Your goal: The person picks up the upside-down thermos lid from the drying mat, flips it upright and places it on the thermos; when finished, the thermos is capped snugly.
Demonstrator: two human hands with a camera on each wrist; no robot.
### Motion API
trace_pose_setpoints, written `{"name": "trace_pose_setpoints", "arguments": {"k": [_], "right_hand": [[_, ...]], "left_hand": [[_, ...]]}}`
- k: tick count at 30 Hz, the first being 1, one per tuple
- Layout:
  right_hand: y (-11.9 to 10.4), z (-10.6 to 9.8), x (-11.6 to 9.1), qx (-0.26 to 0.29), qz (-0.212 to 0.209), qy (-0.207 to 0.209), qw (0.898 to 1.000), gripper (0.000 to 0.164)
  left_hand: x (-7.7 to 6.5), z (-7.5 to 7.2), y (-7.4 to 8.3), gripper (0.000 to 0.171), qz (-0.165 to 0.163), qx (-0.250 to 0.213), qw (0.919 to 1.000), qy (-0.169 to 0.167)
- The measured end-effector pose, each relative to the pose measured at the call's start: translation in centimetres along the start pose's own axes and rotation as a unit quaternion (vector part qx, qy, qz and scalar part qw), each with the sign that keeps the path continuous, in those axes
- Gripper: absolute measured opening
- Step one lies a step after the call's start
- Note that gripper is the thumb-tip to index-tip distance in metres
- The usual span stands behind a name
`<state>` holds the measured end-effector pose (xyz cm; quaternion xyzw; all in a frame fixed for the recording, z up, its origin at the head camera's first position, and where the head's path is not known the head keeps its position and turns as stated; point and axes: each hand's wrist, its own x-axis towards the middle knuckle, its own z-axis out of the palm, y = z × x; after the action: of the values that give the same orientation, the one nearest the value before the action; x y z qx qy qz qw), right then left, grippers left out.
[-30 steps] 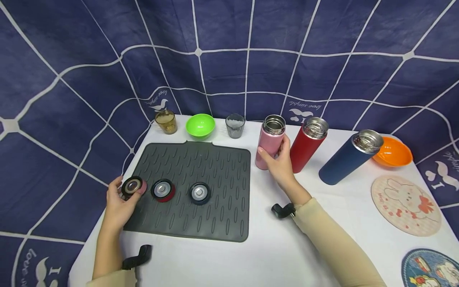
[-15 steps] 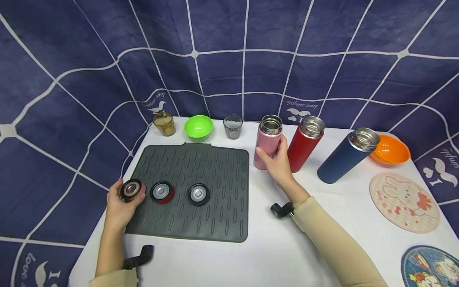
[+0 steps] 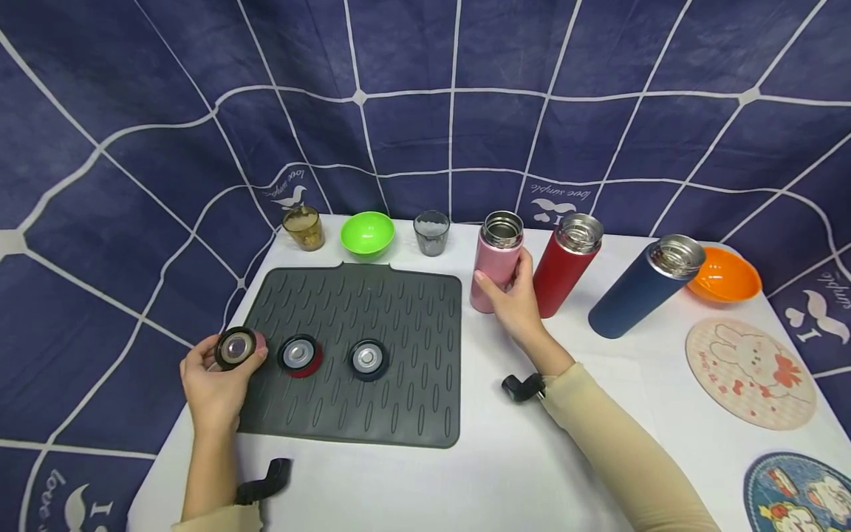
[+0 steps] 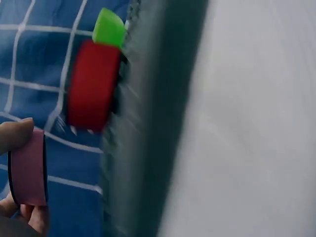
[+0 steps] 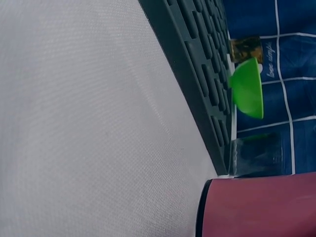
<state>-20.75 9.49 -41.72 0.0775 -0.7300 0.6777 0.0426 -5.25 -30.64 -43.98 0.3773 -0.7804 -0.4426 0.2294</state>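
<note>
My left hand (image 3: 216,380) pinches a pink bottle lid (image 3: 237,347) by its sides, its dark-rimmed underside facing up, over the left edge of the grey mat (image 3: 412,399). In the left wrist view the pink lid (image 4: 28,170) sits between thumb and fingers. Beside it on the mat lie a red lid (image 3: 301,356) and a dark blue lid (image 3: 368,360), inner sides up. My right hand (image 3: 518,307) grips the lidless pink bottle (image 3: 497,258), which stands upright right of the mat. A red bottle (image 3: 565,266) and a dark blue bottle (image 3: 641,288), both lidless, stand to its right.
Along the back stand an amber glass (image 3: 304,227), a green bowl (image 3: 368,234) and a clear glass (image 3: 432,233). An orange bowl (image 3: 725,275) is behind the blue bottle. A rabbit-print coaster (image 3: 751,373) and a blue patterned coaster (image 3: 794,495) lie at right.
My left hand has lifted the pink lid slightly off the mat and shifted a little left. The right hand keeps its hold on the pink bottle, which stays in place.
</note>
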Motion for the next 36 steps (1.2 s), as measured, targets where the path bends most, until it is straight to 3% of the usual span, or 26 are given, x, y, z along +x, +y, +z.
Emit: {"name": "trace_pose_setpoints", "arguments": {"k": [5, 9, 11, 17, 22, 27, 30, 36], "right_hand": [[1.4, 0.0, 0.5, -0.004, -0.009, 0.009, 1.0, 0.077], [1.7, 0.0, 0.6, -0.009, -0.019, 0.01, 1.0, 0.077], [1.8, -0.1, 0.7, -0.01, -0.021, 0.008, 1.0, 0.077], [2.1, -0.6, 1.0, -0.022, -0.019, -0.001, 1.0, 0.078], [0.8, -1.0, 0.7, -0.021, -0.006, -0.008, 1.0, 0.079], [-0.9, -1.0, 0.2, -0.016, 0.015, -0.01, 1.0, 0.077], [-0.4, -1.1, 0.4, -0.006, 0.022, -0.013, 1.0, 0.078], [-0.6, -0.9, 0.1, 0.005, 0.019, -0.03, 0.999, 0.077]], "left_hand": [[-2.1, -0.2, 3.3, 0.078, 0.031, -0.062, 0.9971, -0.031], [-3.8, 0.2, 6.0, 0.077, 0.079, -0.14, 0.9837, -0.08], [-4.3, 0.5, 7.1, 0.078, 0.11, -0.175, 0.9726, -0.106], [-5.4, 2.0, 9.7, 0.073, 0.185, -0.269, 0.9279, -0.18], [-6.1, 3.5, 12.1, 0.072, 0.22, -0.295, 0.8982, -0.241], [-6.8, 5.1, 14.4, 0.077, 0.254, -0.294, 0.8727, -0.295], [-7.4, 6.0, 15.9, 0.077, 0.268, -0.3, 0.8574, -0.32], [-8.1, 7.9, 18.1, 0.081, 0.275, -0.314, 0.8404, -0.345]]}}
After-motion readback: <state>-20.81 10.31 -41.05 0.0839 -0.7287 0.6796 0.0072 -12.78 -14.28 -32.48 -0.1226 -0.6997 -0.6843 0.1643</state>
